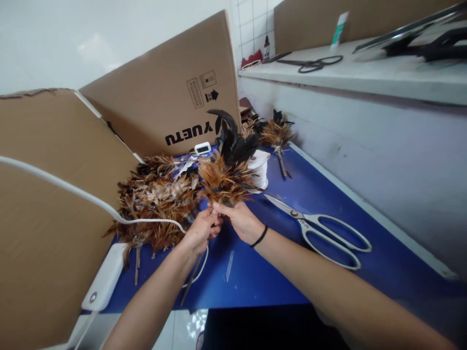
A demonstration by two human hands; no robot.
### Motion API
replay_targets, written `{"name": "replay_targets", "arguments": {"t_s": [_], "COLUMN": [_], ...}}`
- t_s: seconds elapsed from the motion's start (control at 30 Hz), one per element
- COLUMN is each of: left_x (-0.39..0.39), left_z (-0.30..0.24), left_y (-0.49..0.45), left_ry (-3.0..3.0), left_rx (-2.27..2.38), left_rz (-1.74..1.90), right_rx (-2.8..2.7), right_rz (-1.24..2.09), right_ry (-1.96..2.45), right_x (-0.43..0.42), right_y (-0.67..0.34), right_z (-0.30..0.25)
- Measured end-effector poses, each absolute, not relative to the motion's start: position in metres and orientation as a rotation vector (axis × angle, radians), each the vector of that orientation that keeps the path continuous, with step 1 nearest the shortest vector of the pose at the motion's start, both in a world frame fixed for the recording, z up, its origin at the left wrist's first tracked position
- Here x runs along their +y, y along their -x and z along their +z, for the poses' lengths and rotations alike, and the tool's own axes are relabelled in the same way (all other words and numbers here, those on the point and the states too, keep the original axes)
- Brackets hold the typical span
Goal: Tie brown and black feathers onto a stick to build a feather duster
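Between my two hands is a feather duster point(224, 180), with brown feathers and long curved black plumes at its top. My left hand point(202, 229) is closed around its thin stick just under the feathers; the lower stick sticks out below that hand. Thumb and fingers of my right hand point(245, 221) pinch at the base of the feathers, meeting the left fingertips. A white cord point(146, 221) runs by my left wrist. Large scissors point(321, 228) lie slightly spread to the right of my right hand. Behind the duster stands a white spool point(260, 170), partly hidden by feathers.
A heap of brown feathers point(156, 194) lies at left on the blue table point(262, 277). Another duster point(277, 133) rests farther back. Cardboard boxes point(160, 92) wall the left and back. Dark scissors point(310, 63) and a tube point(339, 30) are on the white ledge point(350, 73).
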State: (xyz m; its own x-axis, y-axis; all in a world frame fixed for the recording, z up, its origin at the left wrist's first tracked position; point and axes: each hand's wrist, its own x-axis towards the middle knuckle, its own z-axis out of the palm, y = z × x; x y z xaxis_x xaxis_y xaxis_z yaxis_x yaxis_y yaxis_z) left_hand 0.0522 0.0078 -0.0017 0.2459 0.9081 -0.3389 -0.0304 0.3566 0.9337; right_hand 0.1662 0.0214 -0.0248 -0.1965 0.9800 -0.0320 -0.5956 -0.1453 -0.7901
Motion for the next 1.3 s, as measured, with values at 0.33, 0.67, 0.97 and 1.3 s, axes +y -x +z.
{"name": "replay_targets", "arguments": {"t_s": [0.33,0.67,0.97,1.3], "left_x": [0.005,-0.008,-0.027,-0.023], "left_z": [0.025,0.079,0.097,0.084], "left_y": [-0.040,-0.013,-0.005,0.002], "left_ry": [-0.967,-0.829,-0.835,-0.808], "left_rx": [1.027,0.883,0.835,0.836], "left_rz": [0.890,1.082,1.180,1.225], "right_rx": [-1.018,-1.528,-2.292,-2.293], "right_rz": [1.721,1.303,0.675,0.737], "right_ry": [0.394,1.008,1.369,1.497], "right_x": [0.023,0.032,0.043,0.055], "right_y": [-0.185,-0.182,-0.130,-0.111], "right_z": [-0.022,-0.053,-0.036,-0.031]}}
